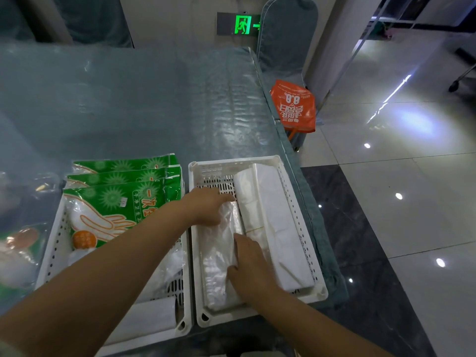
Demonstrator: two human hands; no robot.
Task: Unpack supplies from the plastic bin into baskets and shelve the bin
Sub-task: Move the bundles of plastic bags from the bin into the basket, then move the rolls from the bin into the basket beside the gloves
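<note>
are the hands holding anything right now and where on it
Both hands rest on the clear plastic bag bundle in the right basket: left hand at its far end, right hand on its right edge.

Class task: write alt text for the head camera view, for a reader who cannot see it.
Two bare hands, left and right, press a clear plastic-wrapped bundle into a white perforated plastic basket beside white rolled bags. A neighbouring basket holds green glove packets.

A: What lies under and beyond the hands?
B: A table draped in clear wrinkled plastic sheeting (159, 99), with a lit green exit sign (238, 23) on the far wall.
A: And to their right?
B: A glossy pale tiled floor (401, 176) with lamp reflections, and an orange printed bag (293, 105).
</note>
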